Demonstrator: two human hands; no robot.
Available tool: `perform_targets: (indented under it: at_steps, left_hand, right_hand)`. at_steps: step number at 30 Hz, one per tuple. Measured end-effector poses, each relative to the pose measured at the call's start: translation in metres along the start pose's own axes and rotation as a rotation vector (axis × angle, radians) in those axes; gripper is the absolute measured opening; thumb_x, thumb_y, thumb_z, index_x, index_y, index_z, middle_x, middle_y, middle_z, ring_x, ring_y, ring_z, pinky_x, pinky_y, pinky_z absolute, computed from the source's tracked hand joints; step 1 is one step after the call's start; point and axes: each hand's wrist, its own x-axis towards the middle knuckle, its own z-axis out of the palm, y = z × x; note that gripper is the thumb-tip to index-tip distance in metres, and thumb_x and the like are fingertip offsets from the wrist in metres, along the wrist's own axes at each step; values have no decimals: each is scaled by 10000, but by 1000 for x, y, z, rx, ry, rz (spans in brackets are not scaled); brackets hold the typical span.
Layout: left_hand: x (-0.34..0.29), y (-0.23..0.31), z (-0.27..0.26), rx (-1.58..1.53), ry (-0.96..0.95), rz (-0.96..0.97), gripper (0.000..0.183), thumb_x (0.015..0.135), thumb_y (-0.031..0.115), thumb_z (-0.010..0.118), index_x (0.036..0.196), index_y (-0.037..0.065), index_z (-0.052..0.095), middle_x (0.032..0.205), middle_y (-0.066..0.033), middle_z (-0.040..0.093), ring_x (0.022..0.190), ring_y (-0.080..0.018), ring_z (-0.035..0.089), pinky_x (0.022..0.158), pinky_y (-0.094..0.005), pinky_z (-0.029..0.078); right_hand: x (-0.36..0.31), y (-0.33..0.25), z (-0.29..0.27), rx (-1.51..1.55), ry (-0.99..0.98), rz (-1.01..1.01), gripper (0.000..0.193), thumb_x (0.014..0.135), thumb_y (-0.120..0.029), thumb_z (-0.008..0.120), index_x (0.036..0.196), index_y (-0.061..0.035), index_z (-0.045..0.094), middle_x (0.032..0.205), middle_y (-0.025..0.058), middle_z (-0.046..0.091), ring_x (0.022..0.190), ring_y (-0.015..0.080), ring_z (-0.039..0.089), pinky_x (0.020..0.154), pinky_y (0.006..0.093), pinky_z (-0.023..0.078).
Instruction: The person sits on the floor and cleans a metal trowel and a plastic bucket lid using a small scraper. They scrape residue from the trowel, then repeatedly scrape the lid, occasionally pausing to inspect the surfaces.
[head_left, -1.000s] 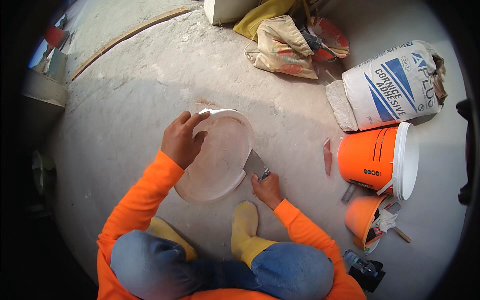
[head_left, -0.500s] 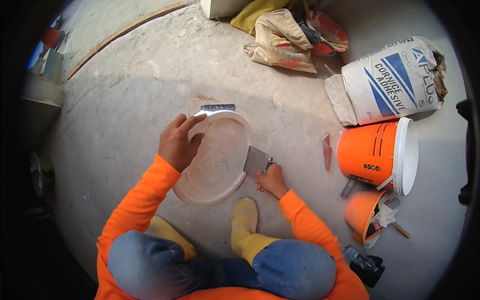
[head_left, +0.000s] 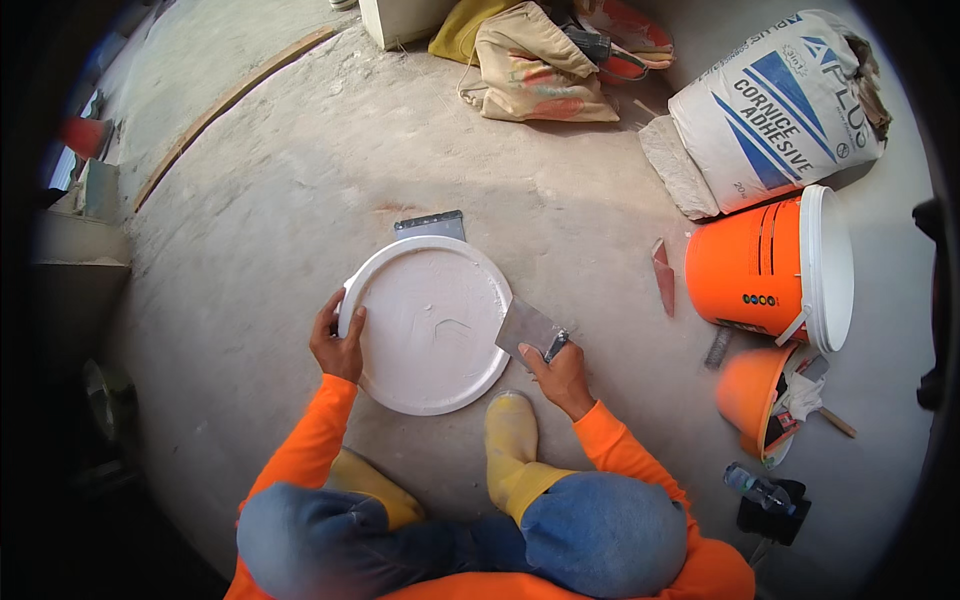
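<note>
A round white bucket lid is in front of my yellow boots, with a thin, smooth layer of white compound across its inside. My left hand grips the lid's left rim, thumb on the upper side and fingers around the outer edge. In my right hand is a putty knife with a wide metal blade. The blade's edge meets the lid's right rim; whether it touches is hard to tell. Just beyond the lid, a second flat metal blade with a dark back edge lies partly covered by it.
To the right are a tipped orange bucket, a smaller orange container with tools, a bottle and a red strip. A powder sack and cloth bag sit farther back. A wooden strip crosses the far-left floor.
My left hand has come down from above the lid's upper-left edge and closed on its left rim. The lid looks rounder and sharper now. The putty knife remains at its right side.
</note>
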Motion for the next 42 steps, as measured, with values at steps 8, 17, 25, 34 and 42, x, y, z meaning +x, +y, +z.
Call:
perform_targets:
  at_steps: [8, 17, 25, 34, 42]
  left_hand:
    - [-24, -14, 18, 220, -166, -153, 660, 960, 255, 822, 1562, 163, 568, 998, -121, 693, 851, -216, 669, 848, -391, 588]
    - [-8, 15, 11, 728, -245, 176, 950, 769, 421, 963, 1604, 268, 537, 1526, -128, 461, 1410, -355, 406, 1181, -513, 380]
    - [0, 11, 20, 940, -344, 279, 1064, 691, 473, 992, 1613, 218, 526, 1497, -99, 504, 1371, -332, 453, 1100, -483, 399]
    - [-2, 15, 23, 933, -380, 184, 1073, 708, 498, 980, 1626, 224, 496, 1514, -109, 495, 1407, -337, 438, 1151, -500, 373]
    - [1, 18, 23, 949, -384, 211, 1106, 681, 526, 983, 1621, 222, 485, 1548, -113, 460, 1455, -353, 387, 1182, -511, 339]
  right_hand:
    - [25, 6, 17, 110, -58, 139, 474, 925, -118, 808, 1309, 44, 581, 1100, 189, 744, 834, 250, 777, 548, 353, 670]
    - [41, 13, 23, 171, 122, 55, 405, 911, -47, 771, 1251, 49, 572, 1047, 186, 729, 737, 257, 765, 489, 374, 659]
    - [84, -3, 42, -28, 118, -83, 555, 902, -137, 783, 1386, 43, 581, 1118, 291, 750, 889, 435, 780, 740, 481, 658]
    - [145, -44, -8, -412, -284, -213, 388, 920, -170, 729, 1287, -55, 677, 1011, 272, 774, 991, 465, 750, 901, 517, 594]
    - [177, -65, -16, -406, -402, -298, 502, 890, -152, 699, 1383, -64, 671, 1034, 254, 781, 971, 427, 759, 934, 503, 586]
